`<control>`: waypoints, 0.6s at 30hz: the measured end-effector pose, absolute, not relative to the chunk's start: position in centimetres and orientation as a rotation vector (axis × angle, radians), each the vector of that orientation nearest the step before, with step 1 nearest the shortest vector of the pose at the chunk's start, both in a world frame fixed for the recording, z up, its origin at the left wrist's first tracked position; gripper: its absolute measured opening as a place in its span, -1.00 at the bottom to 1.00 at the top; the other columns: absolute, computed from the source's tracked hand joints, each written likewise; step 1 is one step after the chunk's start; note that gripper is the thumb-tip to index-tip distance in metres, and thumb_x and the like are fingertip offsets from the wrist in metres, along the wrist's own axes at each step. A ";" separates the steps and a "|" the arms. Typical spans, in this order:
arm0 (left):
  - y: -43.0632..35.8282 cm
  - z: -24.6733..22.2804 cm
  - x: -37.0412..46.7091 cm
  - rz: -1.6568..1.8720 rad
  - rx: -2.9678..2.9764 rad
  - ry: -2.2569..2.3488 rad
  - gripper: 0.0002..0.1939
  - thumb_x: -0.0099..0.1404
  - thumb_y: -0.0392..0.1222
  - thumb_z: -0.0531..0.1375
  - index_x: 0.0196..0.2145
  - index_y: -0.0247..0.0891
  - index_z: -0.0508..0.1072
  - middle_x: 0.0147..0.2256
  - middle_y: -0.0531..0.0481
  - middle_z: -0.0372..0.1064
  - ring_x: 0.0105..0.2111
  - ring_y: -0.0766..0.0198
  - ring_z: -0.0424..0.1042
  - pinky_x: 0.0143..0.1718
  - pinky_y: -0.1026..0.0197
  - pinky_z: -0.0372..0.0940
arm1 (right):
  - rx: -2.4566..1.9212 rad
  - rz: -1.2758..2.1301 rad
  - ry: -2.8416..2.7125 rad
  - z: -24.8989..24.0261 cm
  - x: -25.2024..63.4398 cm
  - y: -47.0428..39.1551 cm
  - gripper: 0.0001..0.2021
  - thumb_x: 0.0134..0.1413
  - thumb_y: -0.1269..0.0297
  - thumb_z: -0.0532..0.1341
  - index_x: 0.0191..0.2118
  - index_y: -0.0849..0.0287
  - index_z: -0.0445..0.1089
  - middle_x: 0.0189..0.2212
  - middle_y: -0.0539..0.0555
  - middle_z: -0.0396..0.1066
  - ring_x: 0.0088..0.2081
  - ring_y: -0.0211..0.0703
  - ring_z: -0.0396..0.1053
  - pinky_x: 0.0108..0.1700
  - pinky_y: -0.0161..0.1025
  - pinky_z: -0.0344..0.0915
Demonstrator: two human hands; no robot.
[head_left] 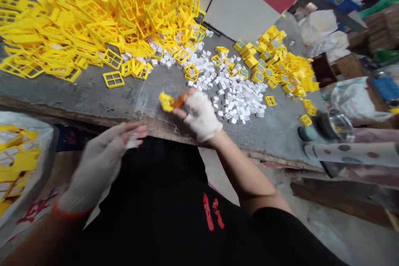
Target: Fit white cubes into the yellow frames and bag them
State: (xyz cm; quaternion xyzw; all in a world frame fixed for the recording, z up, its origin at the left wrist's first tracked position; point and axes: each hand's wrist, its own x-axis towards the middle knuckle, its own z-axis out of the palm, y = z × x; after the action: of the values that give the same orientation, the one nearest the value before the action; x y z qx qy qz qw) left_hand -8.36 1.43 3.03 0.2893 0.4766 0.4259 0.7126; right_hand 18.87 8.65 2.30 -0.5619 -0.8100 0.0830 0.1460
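My left hand (104, 160), in a white knit glove with bare fingertips, is over the table's front edge at lower left. Its fingers pinch a small white plastic piece (132, 141), partly blurred. Farther right, my right hand (198, 112) wears a similar glove and grips a small yellow plastic frame (166, 102) just above the tabletop. Something orange-brown shows at its fingers; I cannot tell what. Beyond the right hand lie many loose white cube-like pieces (241, 97). A yellow window frame (114, 79) lies flat on the table between the hands and the large heap.
Yellow frames form a big heap (102, 12) at the back left. Smaller yellow pieces (268, 56) are piled at right. A white carton (246, 0) stands behind. Cups (335, 124) sit at the table's right end. A sack (46, 153) of yellow pieces is at left.
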 end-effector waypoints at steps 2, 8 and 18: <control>2.2 1.9 -4.8 0.881 0.582 0.951 -0.54 0.26 0.08 0.59 0.01 -0.21 0.73 0.00 -0.21 0.74 0.00 -0.08 0.70 -0.08 0.06 0.62 | -1.486 0.205 -2.427 1.9 18.7 3.9 -0.69 0.54 -0.02 0.26 -0.07 0.05 0.66 -0.05 0.18 0.61 -0.03 0.10 0.40 0.03 0.03 0.28; 2.8 0.3 0.4 0.807 0.429 0.754 -0.55 0.17 -0.04 0.64 -0.02 -0.18 0.72 -0.13 -0.13 0.70 -0.17 0.07 0.67 -0.21 0.13 0.59 | -1.479 0.245 -2.336 1.4 23.6 0.9 -0.74 0.57 0.09 0.23 0.05 -0.05 0.69 -0.03 0.12 0.68 -0.03 0.05 0.49 0.07 0.03 0.35; 3.4 1.5 0.6 0.894 0.444 0.904 -0.56 0.27 0.10 0.53 -0.10 -0.27 0.62 -0.14 -0.19 0.59 -0.19 0.09 0.50 -0.44 0.24 0.43 | -2.016 0.129 -2.117 -0.4 28.4 12.1 -0.83 0.38 0.25 0.33 -0.05 0.01 0.70 -0.04 0.22 0.72 0.11 0.29 0.47 0.19 0.27 0.29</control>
State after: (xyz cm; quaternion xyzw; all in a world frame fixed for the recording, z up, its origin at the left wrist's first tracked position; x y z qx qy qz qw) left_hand 0.62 3.43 1.47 0.2055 0.4186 0.4139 0.7818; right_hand 28.45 12.10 -0.36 -0.6849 -0.7193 0.0438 0.1076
